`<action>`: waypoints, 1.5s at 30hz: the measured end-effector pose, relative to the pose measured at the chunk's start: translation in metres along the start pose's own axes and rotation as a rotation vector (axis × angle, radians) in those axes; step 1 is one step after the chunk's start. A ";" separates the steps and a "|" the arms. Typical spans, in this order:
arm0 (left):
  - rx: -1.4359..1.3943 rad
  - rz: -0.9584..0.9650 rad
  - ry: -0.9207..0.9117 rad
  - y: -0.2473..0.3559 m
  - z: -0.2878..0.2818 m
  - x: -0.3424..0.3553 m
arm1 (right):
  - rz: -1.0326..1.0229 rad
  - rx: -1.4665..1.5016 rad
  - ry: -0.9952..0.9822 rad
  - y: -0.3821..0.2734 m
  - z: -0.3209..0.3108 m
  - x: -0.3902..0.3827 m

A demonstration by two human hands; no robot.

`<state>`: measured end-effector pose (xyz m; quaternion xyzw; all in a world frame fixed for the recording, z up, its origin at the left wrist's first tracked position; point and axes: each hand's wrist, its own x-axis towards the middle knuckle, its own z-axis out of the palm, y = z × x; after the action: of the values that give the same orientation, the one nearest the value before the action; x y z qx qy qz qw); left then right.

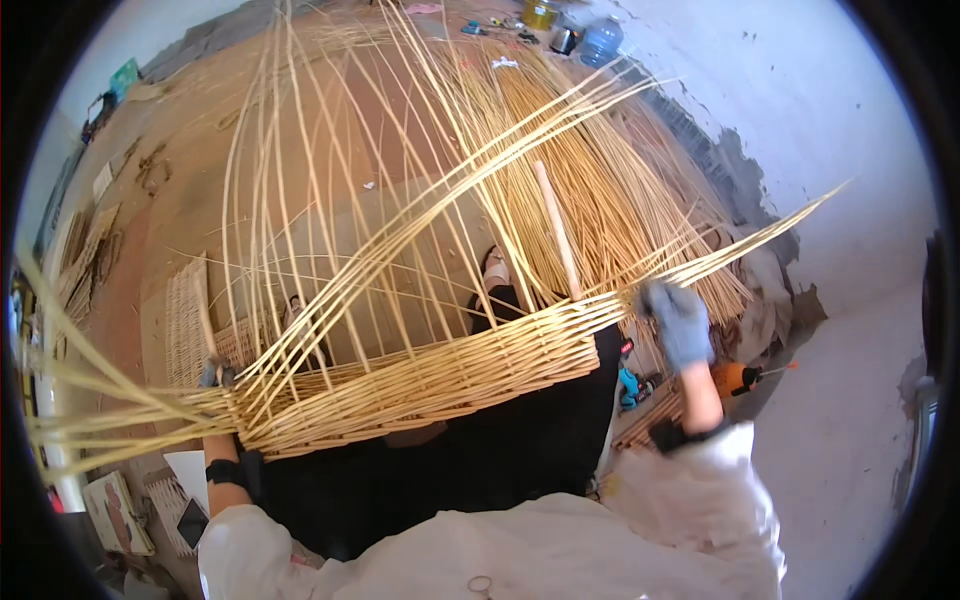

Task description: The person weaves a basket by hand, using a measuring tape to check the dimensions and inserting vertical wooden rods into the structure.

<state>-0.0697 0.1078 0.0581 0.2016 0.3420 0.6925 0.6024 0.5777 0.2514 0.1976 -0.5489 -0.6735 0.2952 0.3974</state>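
Note:
A half-woven wicker basket [420, 390] rests across my lap on a black cloth [450, 480]. Long pale willow rods stand up from its rim, and a thick bundle of them [440, 190] slants up to the right. My left hand [215, 373], in a grey glove, is closed at the basket's left end by a wooden post; crossing rods hide part of it. At the right corner, beside another wooden post [556, 230], my gloved right hand [682, 325] is blurred by motion. Its fingers close around the rods [740, 245] that run out to the right.
A large heap of loose willow rods [590, 170] covers the floor ahead and right. A teal power tool [630, 388] and an orange-handled tool [735, 378] lie near my right forearm. Woven panels [187, 320] stand at left. A blue water jug [601, 42] is by the far wall.

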 end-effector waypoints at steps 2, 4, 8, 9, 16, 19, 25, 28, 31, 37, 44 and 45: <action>-0.012 0.042 0.086 0.005 0.008 -0.004 | 0.336 0.131 0.001 -0.037 0.050 0.073; 0.047 0.000 -0.076 0.010 0.012 -0.006 | 0.432 -0.025 -0.265 -0.047 0.090 0.119; 0.082 -0.029 0.138 0.016 0.010 -0.012 | 0.776 0.317 -0.165 -0.025 0.118 0.135; 0.083 -0.015 0.155 0.016 0.008 -0.013 | 0.778 0.377 -0.156 -0.017 0.116 0.132; 0.126 0.071 0.115 0.007 -0.002 0.000 | 0.730 0.895 -0.471 -0.006 0.085 0.125; 0.135 0.094 0.120 0.004 0.005 0.001 | 0.649 0.650 -0.355 -0.007 0.084 0.115; 0.003 0.262 0.399 -0.007 0.050 -0.007 | 0.546 -0.051 -0.232 -0.008 0.075 0.081; 0.394 0.387 0.690 0.003 0.083 0.003 | 0.208 -0.191 -0.095 -0.018 0.056 0.094; 0.040 0.450 0.531 0.015 0.107 0.028 | 0.084 -0.536 0.018 -0.028 0.032 0.131; 0.411 0.117 0.180 0.007 0.111 0.096 | -0.078 -0.906 0.179 -0.003 0.023 0.161; 0.088 0.129 0.238 -0.020 0.124 0.088 | -0.036 -0.805 0.400 0.046 0.035 0.112; 0.084 0.104 0.149 -0.019 0.128 0.082 | -0.071 -0.748 0.395 0.049 0.035 0.107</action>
<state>0.0162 0.2174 0.1214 0.1918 0.4036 0.7211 0.5295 0.5639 0.3679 0.1619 -0.6778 -0.6637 -0.0942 0.3020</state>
